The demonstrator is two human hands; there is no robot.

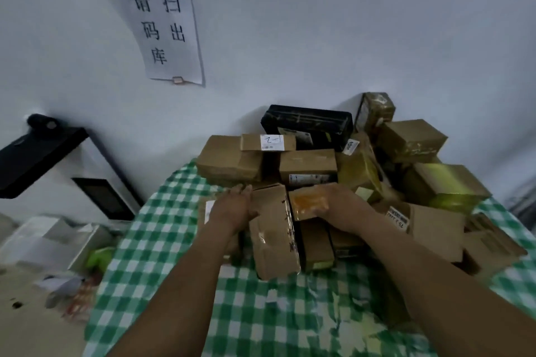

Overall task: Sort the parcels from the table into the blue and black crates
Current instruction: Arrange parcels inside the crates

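A heap of brown cardboard parcels (307,165) covers the far half of a table with a green-and-white checked cloth (179,243). A long brown parcel (274,236) lies at the front of the heap. My left hand (233,209) lies flat against its left side, fingers straight. My right hand (338,201) grips a small parcel with orange tape (307,201), just right of the long one. A black parcel (307,122) sits at the back of the heap. No blue or black crate shows.
The white wall carries a paper notice (165,29). Left of the table stand a black-topped device (37,151) and a dark screen (101,197). White boxes (43,238) and litter lie on the floor at the left.
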